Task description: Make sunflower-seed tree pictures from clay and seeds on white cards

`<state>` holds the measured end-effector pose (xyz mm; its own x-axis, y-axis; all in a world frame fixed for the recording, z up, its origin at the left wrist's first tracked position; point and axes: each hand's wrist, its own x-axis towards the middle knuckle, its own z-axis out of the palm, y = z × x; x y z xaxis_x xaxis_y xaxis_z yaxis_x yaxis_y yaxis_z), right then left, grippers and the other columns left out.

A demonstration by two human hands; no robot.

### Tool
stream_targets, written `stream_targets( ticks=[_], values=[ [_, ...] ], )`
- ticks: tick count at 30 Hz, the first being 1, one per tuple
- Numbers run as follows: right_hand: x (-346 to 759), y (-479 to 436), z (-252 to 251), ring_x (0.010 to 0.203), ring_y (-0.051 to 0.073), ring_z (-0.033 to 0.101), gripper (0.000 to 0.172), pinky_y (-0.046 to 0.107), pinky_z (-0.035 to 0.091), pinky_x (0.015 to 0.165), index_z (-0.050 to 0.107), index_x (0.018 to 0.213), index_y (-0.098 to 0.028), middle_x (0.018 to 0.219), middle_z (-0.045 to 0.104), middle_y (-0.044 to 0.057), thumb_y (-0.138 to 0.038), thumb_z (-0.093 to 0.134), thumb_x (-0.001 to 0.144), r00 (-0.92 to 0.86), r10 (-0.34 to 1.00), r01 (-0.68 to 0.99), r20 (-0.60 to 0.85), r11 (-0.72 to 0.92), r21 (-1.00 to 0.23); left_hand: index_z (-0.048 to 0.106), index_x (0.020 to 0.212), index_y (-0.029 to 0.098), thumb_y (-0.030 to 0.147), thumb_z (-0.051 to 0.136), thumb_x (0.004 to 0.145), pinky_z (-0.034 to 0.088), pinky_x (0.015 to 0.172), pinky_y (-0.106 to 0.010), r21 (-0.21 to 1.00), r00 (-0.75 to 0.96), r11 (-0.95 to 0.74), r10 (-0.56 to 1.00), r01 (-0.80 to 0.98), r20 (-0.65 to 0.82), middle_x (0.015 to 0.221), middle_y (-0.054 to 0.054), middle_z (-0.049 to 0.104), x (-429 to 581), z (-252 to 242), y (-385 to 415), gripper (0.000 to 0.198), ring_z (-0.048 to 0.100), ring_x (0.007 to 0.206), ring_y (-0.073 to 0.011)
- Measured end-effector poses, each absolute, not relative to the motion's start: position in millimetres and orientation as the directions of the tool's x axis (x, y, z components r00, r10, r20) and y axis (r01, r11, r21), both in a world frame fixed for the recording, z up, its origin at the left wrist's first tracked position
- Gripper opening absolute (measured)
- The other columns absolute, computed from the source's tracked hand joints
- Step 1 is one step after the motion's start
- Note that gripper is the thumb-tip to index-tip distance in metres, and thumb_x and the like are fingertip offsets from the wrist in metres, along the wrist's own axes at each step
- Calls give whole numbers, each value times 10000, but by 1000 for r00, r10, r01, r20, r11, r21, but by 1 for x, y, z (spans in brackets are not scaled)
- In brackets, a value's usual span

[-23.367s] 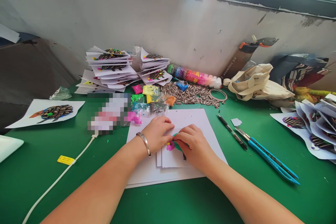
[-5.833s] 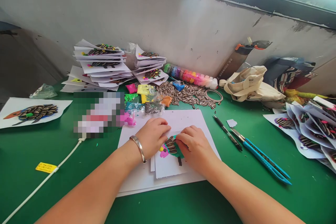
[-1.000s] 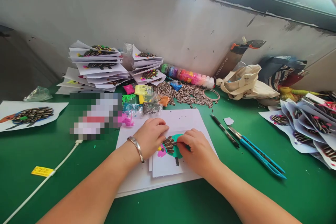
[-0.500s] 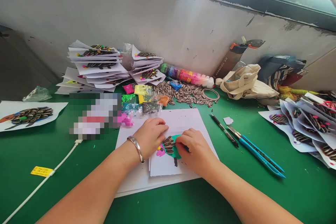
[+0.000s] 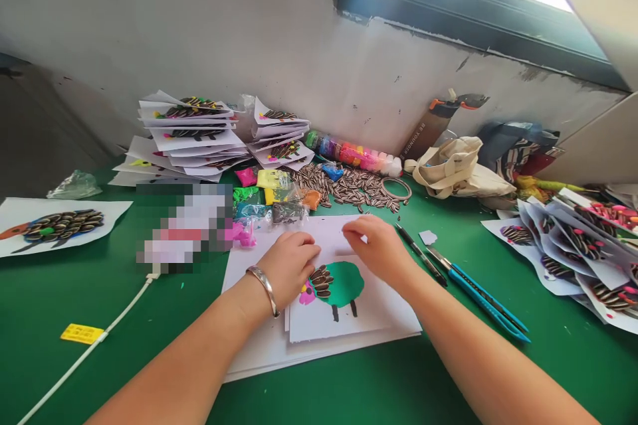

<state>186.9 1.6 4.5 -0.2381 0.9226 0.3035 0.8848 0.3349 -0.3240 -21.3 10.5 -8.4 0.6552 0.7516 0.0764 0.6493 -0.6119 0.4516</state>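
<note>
A small white card (image 5: 329,329) lies on larger white sheets (image 5: 259,358). It bears a flat green clay shape (image 5: 349,282) with two dark legs, a pink clay head (image 5: 308,293) and several striped sunflower seeds (image 5: 323,282) stuck on the green's left part. My left hand (image 5: 289,265), a silver bangle at its wrist, rests on the card's left side with fingers loosely bent and apart, close to the seeds. Over the card's upper edge my right hand (image 5: 373,246) is lifted, its fingertips drawn together; no item shows at them.
Loose sunflower seeds (image 5: 359,189) and bagged coloured clay (image 5: 274,179) lie behind the sheets. At right are a black pen (image 5: 421,255), a blue utility knife (image 5: 483,299) and finished cards (image 5: 563,246). Stacked cards (image 5: 194,139) stand back left; a white cable (image 5: 124,309) crosses the left.
My right hand has risen off the green clay and moved away toward the back, uncovering the rest of the shape and its second leg. My left hand stays by the card. The view has shifted slightly.
</note>
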Motion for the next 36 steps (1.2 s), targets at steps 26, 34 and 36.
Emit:
stream_targets(
  ticks=[26,34,36],
  values=[
    [189,-45,4,769,147,599,167,251,464,675,627,894,-228,858,669,11,-169,472,889,-166,945,704,282,314,-637,676,899,175,119,464,866,462,865,-407,408,631,-637,757,654,169,987,-80,642,-16,-14,12,221,561,940,-225],
    [174,-63,-9,767,166,593,224,265,481,646,660,904,-218,816,656,28,-78,495,846,-261,930,717,260,367,-593,679,935,162,140,458,877,443,913,-410,433,632,-631,758,644,164,1044,-95,636,-18,-14,13,230,549,990,-239],
    [174,-62,-9,777,173,586,217,271,482,655,663,904,-207,820,655,35,-74,501,845,-274,922,724,273,385,-573,681,931,158,140,472,872,441,915,-412,433,639,-634,753,641,156,1046,-98,634,-18,-13,13,218,549,989,-243]
  ],
)
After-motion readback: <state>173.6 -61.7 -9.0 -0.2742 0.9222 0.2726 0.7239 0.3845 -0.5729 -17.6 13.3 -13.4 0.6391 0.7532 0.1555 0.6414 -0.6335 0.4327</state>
